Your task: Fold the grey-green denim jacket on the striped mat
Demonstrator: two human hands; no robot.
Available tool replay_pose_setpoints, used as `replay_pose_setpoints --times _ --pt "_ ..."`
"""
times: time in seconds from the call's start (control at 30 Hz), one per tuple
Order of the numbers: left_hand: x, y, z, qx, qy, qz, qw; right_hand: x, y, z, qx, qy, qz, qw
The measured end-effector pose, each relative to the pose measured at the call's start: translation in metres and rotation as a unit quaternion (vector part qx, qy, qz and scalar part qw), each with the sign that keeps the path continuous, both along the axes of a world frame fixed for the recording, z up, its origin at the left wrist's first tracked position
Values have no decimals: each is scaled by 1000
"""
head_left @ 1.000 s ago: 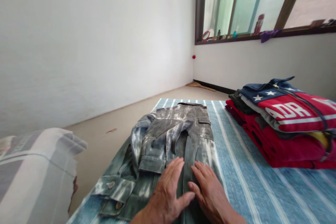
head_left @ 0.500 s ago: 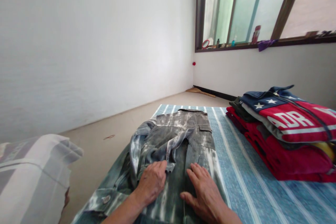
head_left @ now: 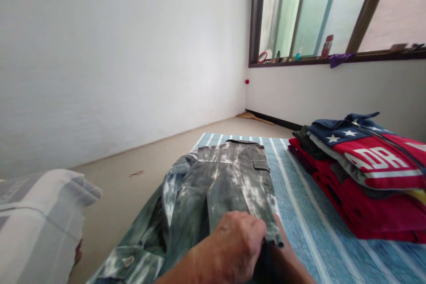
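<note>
A grey-green, tie-dye denim jacket (head_left: 193, 182) lies on the striped blue cloth, its collar at the far end. My left hand (head_left: 233, 239) is closed on the end of a sleeve (head_left: 229, 186), which runs straight down the jacket's front from the shoulder side. Close beside it on the right is my right hand (head_left: 288, 246), mostly covered by the left hand and the fabric. Its fingers are hidden. At the lower left, a buttoned part (head_left: 128, 261) of the jacket spreads out.
To the right stands a stack of folded clothes (head_left: 359, 204), with a red and navy starred jacket (head_left: 372, 155) on top. The striped cloth (head_left: 299, 204) lies beneath. A grey-and-white checked fabric bundle (head_left: 40, 222) is at the left. A broom (head_left: 254, 118) rests by the far wall.
My left hand has moved right, taking the bunched sleeve along and stretching it straight. My right hand, flat with fingers spread before, is now largely hidden behind the left one.
</note>
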State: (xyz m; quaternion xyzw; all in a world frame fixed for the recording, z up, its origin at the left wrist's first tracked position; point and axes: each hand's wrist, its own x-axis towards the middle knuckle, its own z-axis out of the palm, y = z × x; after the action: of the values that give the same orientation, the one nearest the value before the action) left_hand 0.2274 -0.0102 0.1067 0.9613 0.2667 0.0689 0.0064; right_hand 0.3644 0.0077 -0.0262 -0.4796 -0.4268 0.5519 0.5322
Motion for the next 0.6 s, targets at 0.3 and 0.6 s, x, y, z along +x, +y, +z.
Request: replay_pose_setpoints --times 0.3,0.6 --pt "9 -4 -72 22 90 9 996 27 21 8 -127 138 -90 978" --pt "12 -1 -85 -55 82 -9 995 31 30 5 -66 -32 -105 992"
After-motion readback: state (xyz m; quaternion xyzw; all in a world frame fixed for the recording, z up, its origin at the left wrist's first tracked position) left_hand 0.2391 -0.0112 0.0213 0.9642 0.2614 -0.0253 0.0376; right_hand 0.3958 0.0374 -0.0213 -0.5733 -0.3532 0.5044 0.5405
